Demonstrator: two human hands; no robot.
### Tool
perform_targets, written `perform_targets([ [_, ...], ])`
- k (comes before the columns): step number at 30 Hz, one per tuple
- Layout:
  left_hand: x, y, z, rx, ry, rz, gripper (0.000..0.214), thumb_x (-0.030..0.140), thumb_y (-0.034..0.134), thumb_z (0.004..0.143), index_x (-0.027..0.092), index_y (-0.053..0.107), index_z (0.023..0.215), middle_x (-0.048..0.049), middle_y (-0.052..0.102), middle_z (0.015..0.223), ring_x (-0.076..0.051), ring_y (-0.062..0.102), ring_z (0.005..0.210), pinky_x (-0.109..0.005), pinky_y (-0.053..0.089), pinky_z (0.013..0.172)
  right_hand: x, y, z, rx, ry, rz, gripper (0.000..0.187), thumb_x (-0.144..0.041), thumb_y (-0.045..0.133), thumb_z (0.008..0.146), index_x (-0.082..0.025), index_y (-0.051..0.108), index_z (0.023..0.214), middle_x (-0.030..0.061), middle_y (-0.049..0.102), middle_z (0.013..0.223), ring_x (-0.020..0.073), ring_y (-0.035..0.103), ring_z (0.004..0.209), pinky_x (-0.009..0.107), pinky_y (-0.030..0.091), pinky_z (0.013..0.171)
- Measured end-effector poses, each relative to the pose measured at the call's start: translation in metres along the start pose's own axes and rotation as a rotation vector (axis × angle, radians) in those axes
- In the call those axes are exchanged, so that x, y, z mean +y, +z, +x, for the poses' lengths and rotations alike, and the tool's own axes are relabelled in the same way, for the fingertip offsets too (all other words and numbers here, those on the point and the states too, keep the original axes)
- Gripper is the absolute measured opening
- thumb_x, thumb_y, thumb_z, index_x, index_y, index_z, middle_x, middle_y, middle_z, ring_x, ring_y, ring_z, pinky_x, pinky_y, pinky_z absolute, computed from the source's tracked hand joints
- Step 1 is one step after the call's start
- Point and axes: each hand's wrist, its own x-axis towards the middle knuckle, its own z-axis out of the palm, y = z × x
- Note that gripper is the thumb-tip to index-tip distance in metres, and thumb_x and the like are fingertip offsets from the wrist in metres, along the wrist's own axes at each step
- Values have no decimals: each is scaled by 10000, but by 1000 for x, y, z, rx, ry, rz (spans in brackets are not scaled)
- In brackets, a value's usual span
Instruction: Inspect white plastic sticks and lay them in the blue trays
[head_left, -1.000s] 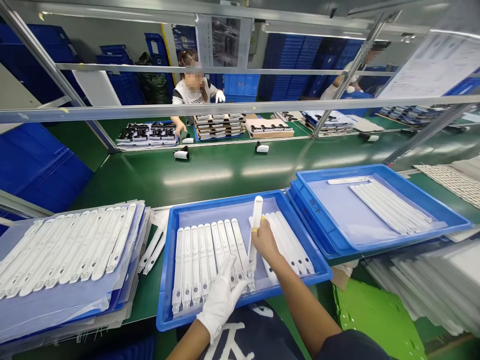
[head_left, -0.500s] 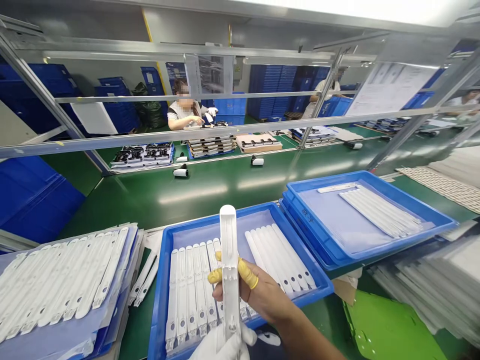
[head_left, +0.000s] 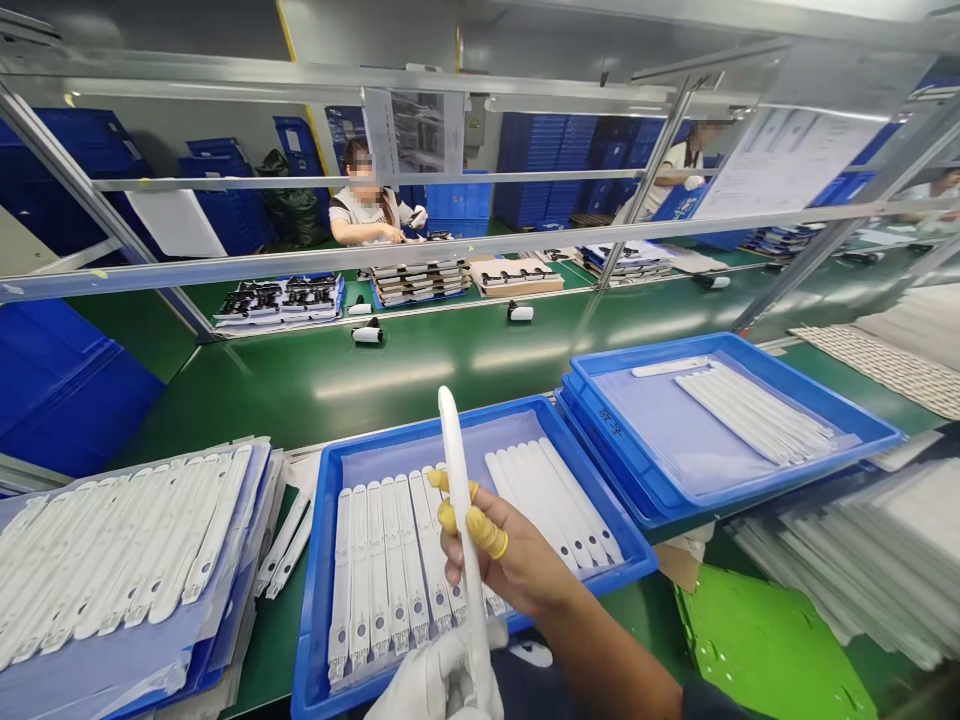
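Note:
A long white plastic housing strip [head_left: 461, 500] stands nearly upright in front of me, its narrow edge towards me. My right hand [head_left: 517, 560], with yellow finger cots on several fingertips, pinches it around the middle. My left hand [head_left: 435, 680], in a white glove, is closed round its lower end at the bottom of the view. Behind and below the strip lies a blue tray [head_left: 319, 560] lined with a pale sheet. Similar white strips [head_left: 390, 560] lie in a row on its left side, and more strips [head_left: 555, 500] on its right.
Left is a stack of lined trays bearing white strips [head_left: 135, 550], with two loose strips [head_left: 285, 550] beside it. At right are stacked blue trays [head_left: 720, 490], a green plastic sheet [head_left: 772, 640] and white sheets [head_left: 847, 560]. Beyond the metal frame [head_left: 375, 255], co-workers [head_left: 367, 210] sit.
The strip has turned about its length, from showing its open, hollow face to showing its narrow edge. Both hands still grip it. The view has shifted slightly.

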Motion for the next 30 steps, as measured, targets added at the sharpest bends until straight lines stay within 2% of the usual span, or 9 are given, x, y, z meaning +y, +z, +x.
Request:
perform_targets([
  [3,3,2,-1,49,61,5,640,672,765,701,185,673,1106,-46,656,847,-199,605,771,-374,516,810,-6,2,8,60,-21,26,475,-438,843,753,-252,689,1163,-35,502,803,77,476,651,201,457,567],
  [6,17,5,-3,105,106,66,507,632,730,762,182,681,990,-42,639,852,-187,568,759,-317,480,734,-13,5,17,100,-28,40,463,-420,851,744,-258,702,1152,-31,494,829,78,474,680,188,465,573],
  [11,39,9,-3,206,161,123,435,569,741,779,180,666,958,-16,598,818,-178,524,758,-303,441,733,-22,8,34,135,-32,118,409,-370,860,734,-233,719,1092,-44,500,808,58,460,645,152,467,552],
  [16,48,14,-2,271,176,102,346,513,703,844,188,654,954,-4,579,789,-166,513,743,-300,462,740,-23,10,42,261,-48,118,298,-304,826,776,-230,698,1035,-38,597,838,71,555,689,155,504,581],
  [21,47,16,-3,174,108,-131,239,414,636,935,198,632,1037,4,633,755,-123,592,671,-246,499,688,-20,12,43,264,-74,111,298,-291,689,899,-307,631,1191,-12,703,1086,129,666,931,229,567,729],
  [25,38,12,-2,107,127,-204,249,421,608,953,188,632,1038,-10,651,774,-110,596,643,-238,515,660,-16,11,42,223,-54,84,358,-266,689,890,-326,621,1235,-36,710,1013,90,648,796,209,552,718],
  [30,27,4,4,111,137,-97,233,416,651,920,187,664,961,-11,645,769,-143,634,700,-276,549,714,-13,9,36,153,-66,61,445,-326,786,800,-331,625,1215,-45,685,967,84,610,766,200,520,683],
])
